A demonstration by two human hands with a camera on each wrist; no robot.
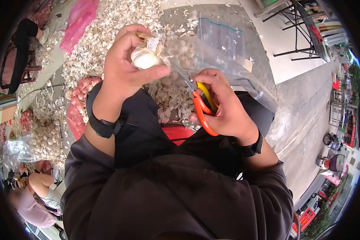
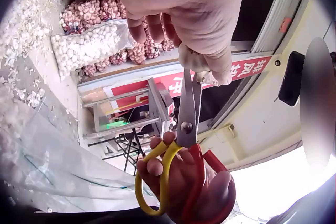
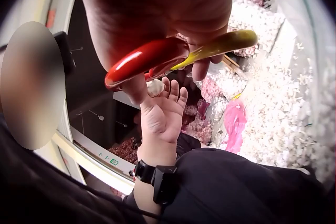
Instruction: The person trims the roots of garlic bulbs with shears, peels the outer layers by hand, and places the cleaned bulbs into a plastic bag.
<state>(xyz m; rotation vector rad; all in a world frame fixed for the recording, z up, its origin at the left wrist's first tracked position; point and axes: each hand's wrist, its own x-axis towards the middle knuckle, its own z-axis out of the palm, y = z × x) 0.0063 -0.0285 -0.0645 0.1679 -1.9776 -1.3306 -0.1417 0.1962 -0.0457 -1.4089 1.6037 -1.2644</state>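
In the head view my left hand [image 1: 120,74] grips a white garlic bulb [image 1: 144,59] between thumb and fingers, with loose dry skin at its top. My right hand [image 1: 232,114] holds a pair of scissors [image 1: 197,103], one handle orange-red and the other yellow. Their blades point at the bulb. From the left wrist, the blades [image 2: 186,106] stand slightly parted, their tips right at the garlic's stem end. Fingers and thumb of the right hand go through the handle loops. In the right wrist view the red handle [image 3: 144,61] covers much of the blades.
Garlic skins [image 1: 120,14] litter the floor ahead. A clear plastic bag [image 1: 244,74] spreads by my right knee, and a red mesh sack [image 1: 78,108] of garlic lies at my left. Something red [image 1: 178,134] shows between my legs. Other people sit at the left.
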